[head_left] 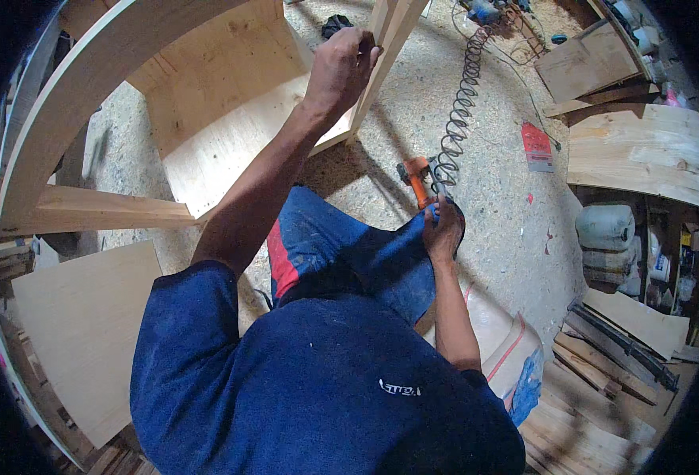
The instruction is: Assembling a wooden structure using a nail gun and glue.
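My left hand (343,70) is raised at the far side, its fingers curled in beside an upright wooden leg (389,59) of a large plywood-and-timber piece. What its fingertips hold, if anything, is too small to make out. By my right knee, my right hand (442,229) is closed at the rear end of an orange and black nail gun (418,180), which points away from me. A dark coiled air hose (462,107) runs from beside that hand to the back. The pale plywood panel (222,103) of the piece stands left of my left hand, under a curved wooden rim (72,87).
A black bundle (335,26) lies behind the panel. Plywood boards (638,150) and clear plastic containers (605,227) line the right side. A white sack (496,332) sits beside my right arm, and a loose plywood sheet (88,332) lies at left. A red-and-white sheet (537,146) is on the floor.
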`<state>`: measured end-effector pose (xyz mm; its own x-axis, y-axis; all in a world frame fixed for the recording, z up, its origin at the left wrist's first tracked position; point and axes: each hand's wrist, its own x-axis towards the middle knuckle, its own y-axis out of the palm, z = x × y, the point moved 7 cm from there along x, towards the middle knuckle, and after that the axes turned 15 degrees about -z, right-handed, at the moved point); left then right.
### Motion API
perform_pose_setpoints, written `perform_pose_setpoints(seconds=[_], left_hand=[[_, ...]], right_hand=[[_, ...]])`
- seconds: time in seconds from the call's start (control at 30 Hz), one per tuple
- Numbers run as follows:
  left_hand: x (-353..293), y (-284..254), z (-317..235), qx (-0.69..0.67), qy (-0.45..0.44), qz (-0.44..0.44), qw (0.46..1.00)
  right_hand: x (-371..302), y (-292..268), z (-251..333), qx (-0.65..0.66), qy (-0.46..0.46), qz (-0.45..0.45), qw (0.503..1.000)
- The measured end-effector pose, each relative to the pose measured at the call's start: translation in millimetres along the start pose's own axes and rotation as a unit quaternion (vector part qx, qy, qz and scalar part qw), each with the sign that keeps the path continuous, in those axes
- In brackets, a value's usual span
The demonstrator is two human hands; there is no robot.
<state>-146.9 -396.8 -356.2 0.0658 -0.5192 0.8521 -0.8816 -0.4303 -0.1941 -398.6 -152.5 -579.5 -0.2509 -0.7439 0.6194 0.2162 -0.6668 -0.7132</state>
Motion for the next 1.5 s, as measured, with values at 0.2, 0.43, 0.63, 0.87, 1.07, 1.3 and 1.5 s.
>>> perform_pose_setpoints(seconds=[0.2, 0.43, 0.63, 0.87, 1.07, 1.3, 1.5], left_hand=[[2.5, 2.1, -0.8, -0.001, -0.003, 0.004, 1.0], [7.4, 8.7, 0.2, 0.024, -0.011, 0.011, 1.0], [7.7, 12.5, 5.2, -0.014, -0.025, 0.011, 1.0], [10.0, 16.2, 3.9, -0.003, -0.02, 0.017, 1.0], [16.2, 21.5, 0.6, -0.009, -0.005, -0.013, 1.0], [15.9, 25.4, 0.2, -0.023, -0.022, -0.012, 0.999], [17.3, 18.1, -3.8, -0.068, -0.008, -0.032, 0.997]], right_hand=[[-3.9, 4.9, -7.8, -0.012, -0.017, -0.013, 1.0], [-3.2, 5.8, -10.5, 0.017, 0.0, -0.001, 1.0], [-1.7, 10.2, -11.3, -0.003, 0.0, 0.015, 1.0], [-0.6, 11.5, -7.8, 0.001, -0.008, 0.015, 1.0], [-1.5, 14.0, -9.4, 0.004, 0.019, 0.038, 0.999], [62.8, 17.8, 21.8, 0.128, 0.127, 0.026, 0.983], [280.7, -16.6, 167.2, 0.365, -0.022, -0.288, 0.885]])
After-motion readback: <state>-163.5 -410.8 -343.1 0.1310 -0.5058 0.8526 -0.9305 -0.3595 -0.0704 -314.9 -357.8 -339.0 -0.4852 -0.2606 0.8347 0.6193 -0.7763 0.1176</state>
